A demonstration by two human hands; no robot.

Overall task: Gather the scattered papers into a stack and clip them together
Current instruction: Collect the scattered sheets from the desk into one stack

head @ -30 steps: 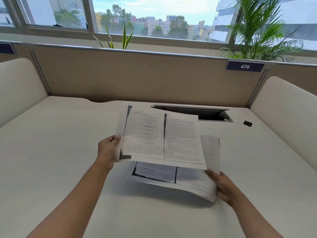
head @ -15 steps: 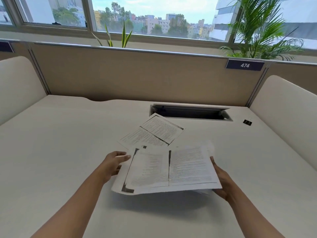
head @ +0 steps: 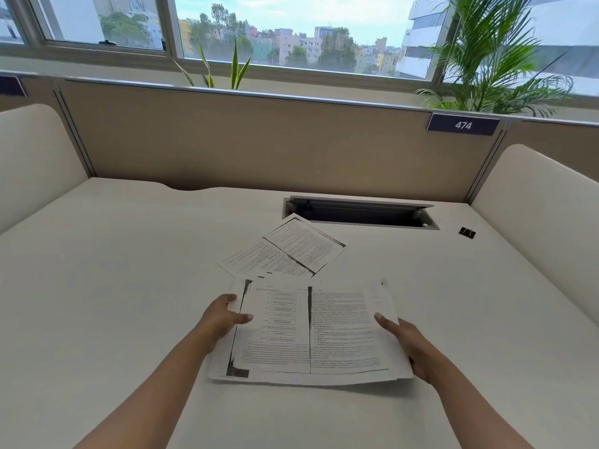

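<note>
1 stack (head: pixel 311 332) in left hand (head: pixel 222 320), right hand (head: pixel 410 346), loose sheets (head: pixel 285 251) beyond

A pale cream worktop (head: pixel 129 270) runs back to a tan fabric partition panel (head: pixel 259 140), with a rounded cream side divider on the left (head: pixel 35 157) and another on the right (head: pixel 534 205). A dark rectangular cable slot (head: pixel 359 215) is sunk into the worktop. A dark blue number plate (head: pixel 463 125) reads 474. Behind the partition, wide metal-framed windows (head: pixel 291 27) admit daylight past a spiky green plant (head: pixel 235 69) and a feathery green palm (head: pixel 486 59).
</note>
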